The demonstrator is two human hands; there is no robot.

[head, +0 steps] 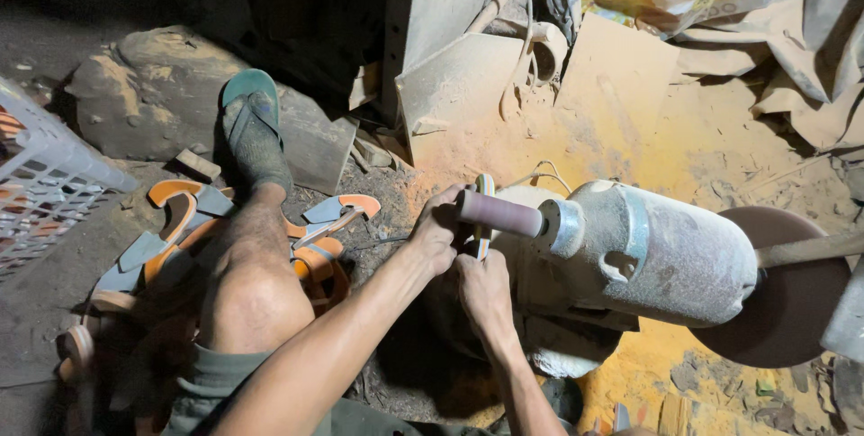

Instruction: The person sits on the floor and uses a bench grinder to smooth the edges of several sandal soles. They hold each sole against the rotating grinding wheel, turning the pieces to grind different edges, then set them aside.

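Both hands hold a thin sandal sole, edged orange and teal, on edge against the small sanding drum that sticks out leftward from the dusty grinder motor. The left hand pinches the sole from above and behind; the right hand grips it from below, fingers closed round its lower part. The sole's long axis runs roughly up and down, crossing the drum's horizontal axis, and it lies between the two hands, touching the drum. The left hand sits nearer the drum's tip. More cut soles lie heaped on the floor beside the person's bare leg, near a white plastic crate.
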